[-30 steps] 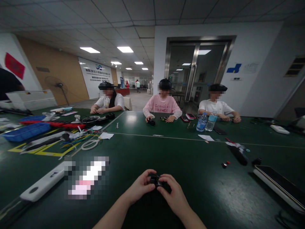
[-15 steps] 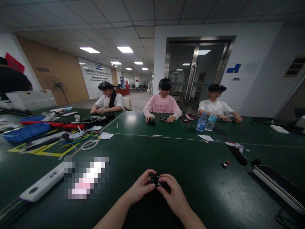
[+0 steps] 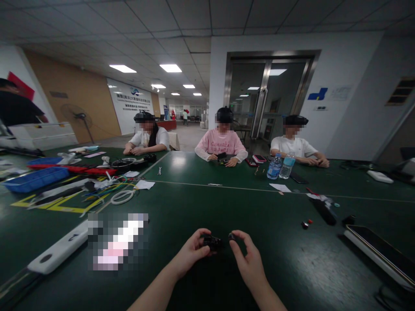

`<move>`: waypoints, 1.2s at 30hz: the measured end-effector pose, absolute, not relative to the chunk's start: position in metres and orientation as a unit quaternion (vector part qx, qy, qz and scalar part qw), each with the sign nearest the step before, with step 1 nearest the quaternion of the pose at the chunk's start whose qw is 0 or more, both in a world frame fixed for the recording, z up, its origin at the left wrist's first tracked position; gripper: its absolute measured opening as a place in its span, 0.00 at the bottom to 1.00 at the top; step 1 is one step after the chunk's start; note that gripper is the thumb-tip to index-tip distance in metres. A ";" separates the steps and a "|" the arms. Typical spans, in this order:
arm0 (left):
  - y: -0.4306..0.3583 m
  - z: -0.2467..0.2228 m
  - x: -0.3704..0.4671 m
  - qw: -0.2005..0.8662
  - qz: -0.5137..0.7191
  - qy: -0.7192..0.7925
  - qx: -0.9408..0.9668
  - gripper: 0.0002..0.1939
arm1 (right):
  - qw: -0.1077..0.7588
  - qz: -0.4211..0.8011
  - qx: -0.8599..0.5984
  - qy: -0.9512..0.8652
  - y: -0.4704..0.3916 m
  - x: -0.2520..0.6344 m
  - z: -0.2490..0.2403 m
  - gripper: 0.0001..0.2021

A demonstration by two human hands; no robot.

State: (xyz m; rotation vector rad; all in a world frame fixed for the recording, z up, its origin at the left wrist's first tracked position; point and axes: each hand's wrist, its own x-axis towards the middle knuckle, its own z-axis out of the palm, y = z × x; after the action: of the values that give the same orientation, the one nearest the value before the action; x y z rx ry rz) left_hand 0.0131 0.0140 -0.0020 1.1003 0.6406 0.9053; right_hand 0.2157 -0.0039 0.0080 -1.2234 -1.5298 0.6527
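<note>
My left hand (image 3: 194, 250) is closed around a small, glossy black part (image 3: 212, 242), gripping it between thumb and fingers just above the green table (image 3: 181, 203). The part's exact kind is too dark to make out. A short way to its right, my right hand (image 3: 248, 257) pinches a tiny dark piece (image 3: 231, 236) between thumb and forefinger. A gap separates this piece from the black part. The palm side of each hand is partly hidden.
To the left lie a white power strip (image 3: 61, 248), a blurred-out flat object (image 3: 121, 242), cables and a blue tray (image 3: 37, 179). Small red and black pieces (image 3: 305, 224) and a phone on a white box (image 3: 382, 250) are at right. Three people in headsets sit opposite, near water bottles (image 3: 280, 166).
My right hand has moved right, away from the black part, with a tiny dark piece in its fingertips. My left hand stays in place. The middle person opposite has lifted a black object.
</note>
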 end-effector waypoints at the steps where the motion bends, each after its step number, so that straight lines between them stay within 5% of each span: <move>1: 0.014 -0.002 0.013 0.710 0.407 0.292 0.495 0.21 | 0.519 0.272 -0.512 -0.628 -0.004 0.217 0.007 0.13; 18: 0.012 0.002 0.008 0.715 0.399 0.304 0.487 0.22 | 0.608 0.212 -0.519 -0.562 0.000 0.234 0.009 0.16; 36: 0.014 -0.004 0.009 0.708 0.404 0.299 0.496 0.23 | 0.599 0.211 -0.545 -0.547 -0.001 0.238 0.015 0.17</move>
State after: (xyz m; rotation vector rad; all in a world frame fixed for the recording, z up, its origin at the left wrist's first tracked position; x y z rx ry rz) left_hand 0.0091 0.0142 -0.0036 1.1005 0.6643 0.8979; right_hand 0.2379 -0.0007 0.0153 -1.2633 -1.2684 0.4902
